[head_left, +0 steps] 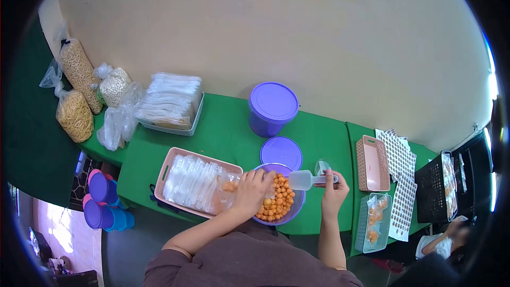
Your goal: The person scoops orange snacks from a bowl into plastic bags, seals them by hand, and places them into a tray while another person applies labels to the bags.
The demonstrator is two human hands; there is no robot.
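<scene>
My right hand (333, 190) is closed round the handle of a translucent white scoop (301, 180), whose blade hangs over the right rim of a purple tub (299, 208). Round orange snack balls (277, 208) fill much of this tub. Over its left side is my left hand (255, 192), fingers bent down at the snack balls; what they grip is partly hidden. Left of that hand, a clear bag with a few orange balls (229, 186) lies at the right end of a pink tray (174, 200). Several flat clear bags (192, 183) are stacked in the tray.
Behind the tub are a purple lid (281, 153) and a lidded purple bucket (273, 109). A basket of plastic packs (171, 101) and large snack bags (79, 74) stand left. Rightward are a pink basket (375, 165), a basket of filled bags (375, 223) and a person (438, 243).
</scene>
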